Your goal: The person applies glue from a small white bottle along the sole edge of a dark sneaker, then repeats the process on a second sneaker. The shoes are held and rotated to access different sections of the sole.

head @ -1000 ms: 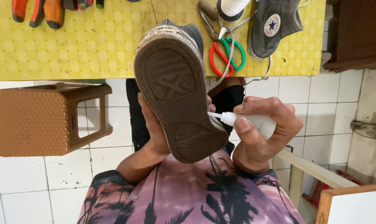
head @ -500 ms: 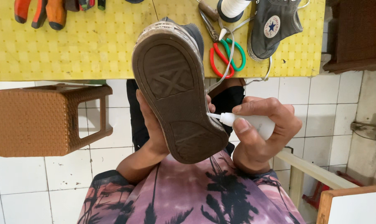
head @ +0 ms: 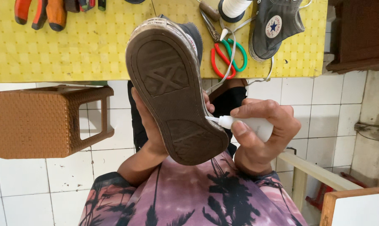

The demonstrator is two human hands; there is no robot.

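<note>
From the left I note a brown stool (head: pixel 39 121), then my left hand (head: pixel 149 125) gripping the shoe (head: pixel 172 88) from behind — sole up, over my lap. My right hand (head: pixel 260 134) is closed around a white glue bottle (head: pixel 250 124) — nozzle touching the sole's edge.

The upturned shoe (head: pixel 172 88) sits between both hands. Scissors (head: pixel 227 54) lie on the table (head: pixel 93 46), beside 1 other sneaker (head: pixel 275 25).

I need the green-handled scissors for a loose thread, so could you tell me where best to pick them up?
Take the green-handled scissors by the handle loops, coming from the table's near edge. The loops lie toward that edge on the yellow table, partly over the red-handled scissors, while the blade end runs up toward the thread spool and a white cord crosses them.
</note>
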